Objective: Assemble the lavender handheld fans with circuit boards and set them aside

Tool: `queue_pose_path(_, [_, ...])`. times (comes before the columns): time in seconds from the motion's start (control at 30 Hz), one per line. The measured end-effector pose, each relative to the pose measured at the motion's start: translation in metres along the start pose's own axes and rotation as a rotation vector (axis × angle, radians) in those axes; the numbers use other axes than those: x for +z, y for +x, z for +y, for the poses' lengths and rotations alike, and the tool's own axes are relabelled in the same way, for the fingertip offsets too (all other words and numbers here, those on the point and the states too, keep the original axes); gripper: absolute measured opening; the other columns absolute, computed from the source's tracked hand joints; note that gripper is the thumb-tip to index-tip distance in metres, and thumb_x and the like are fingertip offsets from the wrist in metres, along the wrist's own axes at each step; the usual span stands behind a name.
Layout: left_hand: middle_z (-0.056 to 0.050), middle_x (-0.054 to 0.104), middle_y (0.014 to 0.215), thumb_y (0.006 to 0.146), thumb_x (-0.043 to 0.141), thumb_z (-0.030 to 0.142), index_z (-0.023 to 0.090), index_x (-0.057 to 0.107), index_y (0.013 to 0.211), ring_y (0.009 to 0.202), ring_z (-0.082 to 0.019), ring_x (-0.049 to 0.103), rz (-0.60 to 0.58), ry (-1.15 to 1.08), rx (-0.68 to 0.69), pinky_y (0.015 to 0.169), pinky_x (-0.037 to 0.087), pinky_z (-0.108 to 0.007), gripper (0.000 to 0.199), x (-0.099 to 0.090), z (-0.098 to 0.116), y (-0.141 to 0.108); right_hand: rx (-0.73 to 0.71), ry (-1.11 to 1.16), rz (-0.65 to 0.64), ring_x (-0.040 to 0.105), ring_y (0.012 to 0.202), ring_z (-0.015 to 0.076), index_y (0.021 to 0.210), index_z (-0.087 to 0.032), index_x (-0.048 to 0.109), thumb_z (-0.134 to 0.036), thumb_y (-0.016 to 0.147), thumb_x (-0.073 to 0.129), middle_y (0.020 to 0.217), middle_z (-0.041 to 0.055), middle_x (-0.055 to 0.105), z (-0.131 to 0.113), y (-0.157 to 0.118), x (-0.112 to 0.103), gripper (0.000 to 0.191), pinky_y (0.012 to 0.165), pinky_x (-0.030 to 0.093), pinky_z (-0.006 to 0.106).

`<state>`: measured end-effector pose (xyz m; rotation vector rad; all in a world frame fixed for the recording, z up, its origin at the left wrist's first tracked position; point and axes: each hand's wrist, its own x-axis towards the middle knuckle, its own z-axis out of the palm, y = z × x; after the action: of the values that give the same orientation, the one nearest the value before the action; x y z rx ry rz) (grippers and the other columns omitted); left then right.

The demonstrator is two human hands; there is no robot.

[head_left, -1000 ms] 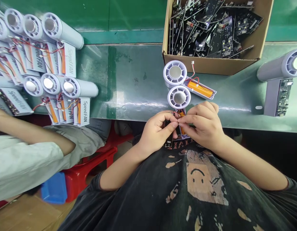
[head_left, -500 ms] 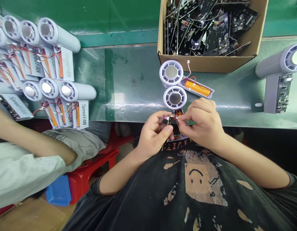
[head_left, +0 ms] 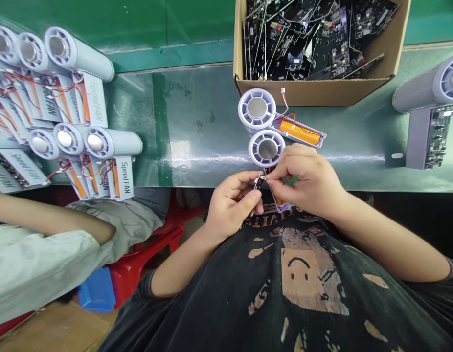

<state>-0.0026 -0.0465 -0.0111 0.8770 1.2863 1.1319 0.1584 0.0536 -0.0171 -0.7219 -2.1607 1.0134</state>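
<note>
Head view: your left hand grips a small dark circuit board just below a white fan head, and your right hand pinches a white connector. Brace both wrists, align it squarely, and leave the wires slack.

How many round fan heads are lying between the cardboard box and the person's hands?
2: one fan head just below the cardboard box, the other fan head just above the right hand.
</note>
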Motion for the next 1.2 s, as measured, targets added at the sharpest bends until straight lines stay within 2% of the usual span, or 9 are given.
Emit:
queue_pose_path(0.1, [0.005,0.062,0.06,0.087,0.068,0.04,0.019,0.06,0.11,0.046,-0.008,0.058,-0.025,-0.116,-0.067,0.042,0.044,-0.019,0.032,0.002,-0.001,0.002,0.015,0.025,0.022,0.055,0.065,0.0135,0.062,-0.021,0.055,-0.014,0.08,0.058,0.064,-0.0013,0.06,0.002,0.0,0.001,0.019,0.063,0.042,0.03])
queue_pose_path(0.37, [0.004,0.066,0.066,0.088,0.068,0.037,0.019,0.06,0.111,0.045,-0.006,0.056,-0.031,-0.209,-0.066,0.042,0.043,-0.016,0.031,0.003,-0.007,0.002,0.012,-0.117,0.078,0.05,0.066,0.014,0.059,-0.02,0.054,-0.012,0.078,0.057,0.064,-0.0006,0.058,-0.002,-0.001,0.005,0.02,0.067,0.037,0.032])
queue_pose_path(0.53, [0.001,0.069,0.075,0.09,0.067,0.031,0.019,0.061,0.113,0.049,-0.005,0.06,-0.023,-0.178,0.017,0.044,0.046,-0.015,0.027,0.004,-0.011,0.002,0.013,-0.165,0.053,0.048,0.068,0.0145,0.06,-0.019,0.055,-0.012,0.079,0.056,0.065,-0.0001,0.058,-0.006,-0.001,0.004,0.02,0.068,0.035,0.031])
queue_pose_path(0.67, [-0.002,0.072,0.087,0.089,0.067,0.027,0.019,0.064,0.113,0.054,-0.006,0.064,0.005,-0.057,0.065,0.047,0.05,-0.015,0.025,0.005,-0.01,0.002,0.046,-0.264,0.003,0.047,0.068,0.0152,0.059,-0.018,0.053,-0.011,0.078,0.056,0.064,0.0007,0.056,-0.014,0.002,-0.002,0.02,0.068,0.031,0.032])
queue_pose_path(0.73, [-0.002,0.072,0.086,0.088,0.067,0.025,0.019,0.064,0.114,0.055,-0.006,0.065,0.021,-0.005,0.083,0.049,0.052,-0.016,0.026,0.005,-0.008,0.001,0.071,-0.297,-0.022,0.047,0.069,0.0155,0.058,-0.018,0.052,-0.011,0.076,0.056,0.064,0.0009,0.055,-0.018,0.004,-0.004,0.02,0.068,0.03,0.032])
queue_pose_path(0.87, [0.002,0.068,0.07,0.089,0.066,0.023,0.019,0.064,0.116,0.055,-0.008,0.066,0.029,0.043,0.124,0.05,0.053,-0.016,0.027,0.006,-0.009,0.0,0.123,-0.221,-0.052,0.048,0.066,0.0141,0.058,-0.018,0.053,-0.011,0.077,0.056,0.063,0.0001,0.055,-0.018,0.006,-0.004,0.021,0.067,0.032,0.031])
queue_pose_path(0.97, [0.003,0.067,0.069,0.088,0.067,0.021,0.021,0.064,0.117,0.055,-0.008,0.065,0.044,0.069,0.172,0.05,0.053,-0.016,0.029,0.006,-0.013,-0.001,0.13,-0.148,-0.043,0.049,0.065,0.0133,0.059,-0.017,0.056,-0.013,0.08,0.056,0.063,-0.0001,0.057,-0.013,0.003,0.0,0.022,0.067,0.035,0.031])
queue_pose_path(1.1, [0.004,0.066,0.067,0.087,0.069,0.023,0.021,0.065,0.116,0.053,-0.008,0.064,0.031,0.111,0.185,0.047,0.051,-0.017,0.029,0.004,-0.013,0.0,0.055,-0.069,-0.038,0.054,0.068,0.014,0.065,-0.017,0.061,-0.014,0.085,0.057,0.068,0.0009,0.063,-0.005,-0.001,-0.001,0.021,0.067,0.041,0.03])
queue_pose_path(1.2, [0.003,0.067,0.069,0.089,0.067,0.025,0.02,0.065,0.116,0.055,-0.008,0.064,-0.025,0.106,0.142,0.051,0.054,-0.018,0.028,0.0,-0.009,0.002,-0.031,-0.041,0.006,0.058,0.076,0.0155,0.083,-0.017,0.068,-0.02,0.087,0.062,0.082,0.0041,0.067,0.001,-0.001,-0.014,0.008,0.069,0.046,0.03])
